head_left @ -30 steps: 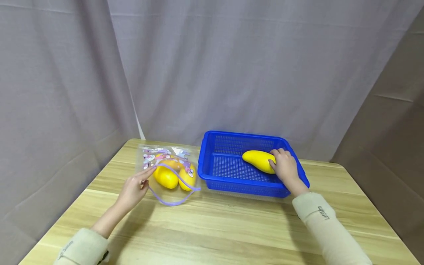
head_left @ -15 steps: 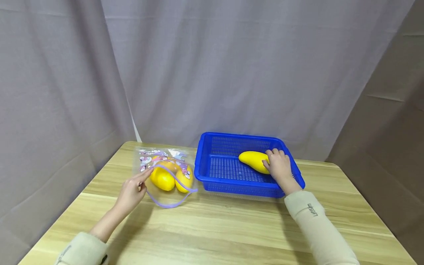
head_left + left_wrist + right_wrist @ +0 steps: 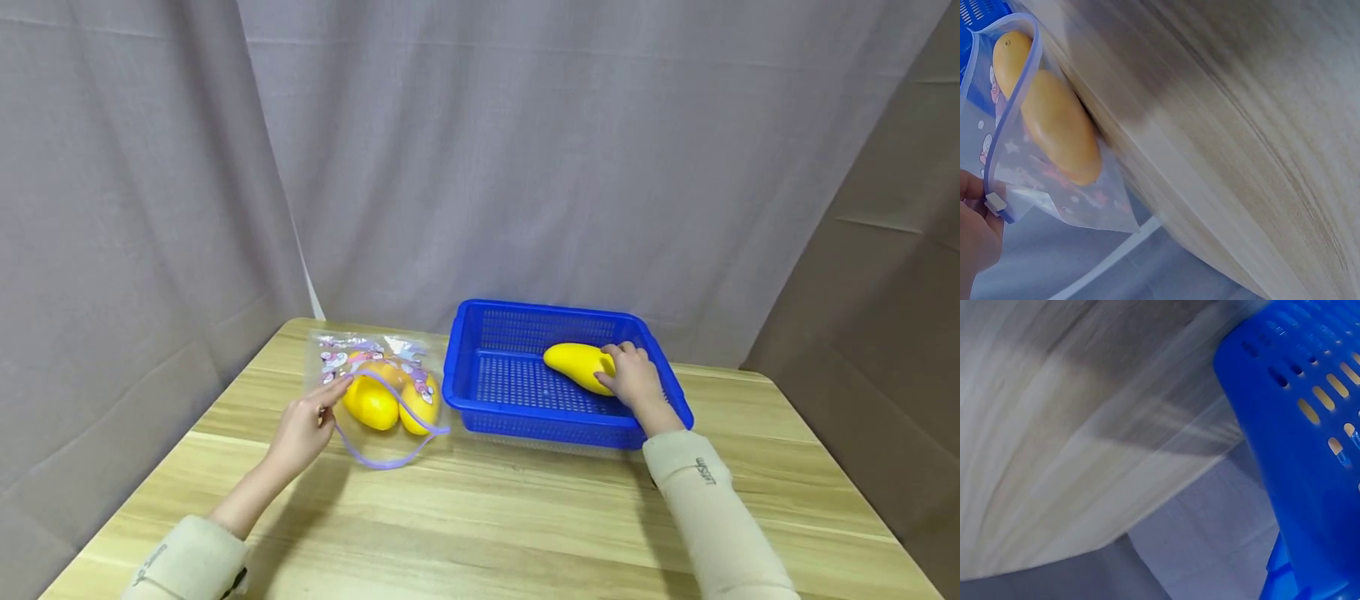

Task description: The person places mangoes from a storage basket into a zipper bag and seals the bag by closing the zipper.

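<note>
A clear zip bag [image 3: 390, 450] with a purple zip edge and a printed pattern lies on its side at the left of the table. Several yellow mangoes [image 3: 372, 405] are inside it. My left hand [image 3: 302, 429] pinches the bag's rim at the left, and in the left wrist view the fingers are beside the white zip slider [image 3: 995, 204]. Another mango [image 3: 576, 364] lies in the blue basket [image 3: 540, 417]. My right hand [image 3: 636, 379] reaches over the basket's near right rim and grips this mango's right end. The right wrist view shows neither hand nor whole mango.
The basket stands just right of the bag, near the table's back edge. A wooden table [image 3: 480, 517] carries everything. Grey curtains [image 3: 525, 167] hang behind and at both sides.
</note>
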The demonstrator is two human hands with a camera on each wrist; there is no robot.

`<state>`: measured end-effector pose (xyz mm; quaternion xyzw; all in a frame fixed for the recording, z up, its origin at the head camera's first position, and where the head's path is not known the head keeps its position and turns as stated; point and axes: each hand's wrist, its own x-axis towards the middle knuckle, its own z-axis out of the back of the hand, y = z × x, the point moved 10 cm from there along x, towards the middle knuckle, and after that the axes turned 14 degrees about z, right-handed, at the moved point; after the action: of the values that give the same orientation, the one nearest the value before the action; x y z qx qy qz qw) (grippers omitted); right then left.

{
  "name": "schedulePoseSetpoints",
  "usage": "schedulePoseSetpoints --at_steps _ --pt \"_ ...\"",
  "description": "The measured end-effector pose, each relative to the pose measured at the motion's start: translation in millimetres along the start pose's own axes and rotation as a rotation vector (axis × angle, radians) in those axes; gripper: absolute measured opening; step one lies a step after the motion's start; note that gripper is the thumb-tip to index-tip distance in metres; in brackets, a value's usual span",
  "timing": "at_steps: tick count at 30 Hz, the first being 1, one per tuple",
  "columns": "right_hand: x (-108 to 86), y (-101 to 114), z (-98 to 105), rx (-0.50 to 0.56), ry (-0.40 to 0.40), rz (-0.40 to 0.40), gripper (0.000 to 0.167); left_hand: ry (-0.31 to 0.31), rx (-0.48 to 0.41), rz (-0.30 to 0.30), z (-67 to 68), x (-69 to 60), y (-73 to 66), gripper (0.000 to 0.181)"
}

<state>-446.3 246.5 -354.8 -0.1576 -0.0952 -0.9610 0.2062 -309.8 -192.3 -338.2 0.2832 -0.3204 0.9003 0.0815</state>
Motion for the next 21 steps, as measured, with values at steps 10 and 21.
schedulePoseSetpoints --at_steps 10,21 --pt "-0.9 -5 -11 0.053 0.036 -0.031 0.051 -0.029 0.004 -0.010 0.3 0.3 0.6 0.053" --pt "-0.4 -12 -16 0.111 0.057 -0.069 0.052 -0.040 -0.019 -0.017 3.2 0.5 -0.2 0.054"
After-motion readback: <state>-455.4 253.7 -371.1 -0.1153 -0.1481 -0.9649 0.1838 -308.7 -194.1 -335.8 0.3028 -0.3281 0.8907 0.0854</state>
